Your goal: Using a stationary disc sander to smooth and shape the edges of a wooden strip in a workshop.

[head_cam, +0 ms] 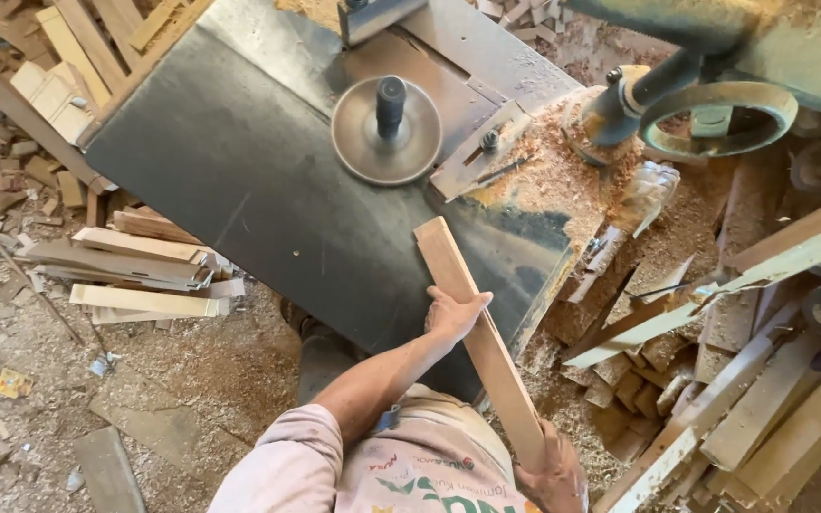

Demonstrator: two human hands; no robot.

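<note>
Dark machine table (268,180) edge underlies two-handed wooden board (472,323).

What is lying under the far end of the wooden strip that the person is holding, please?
The wooden strip has its far end over the dark metal machine table. Whether it touches cannot be told; the surface beneath is covered.

Sawdust-strewn floor (192,380), dark steel machine table (268,180), offcut piles (144,275) around.
</note>
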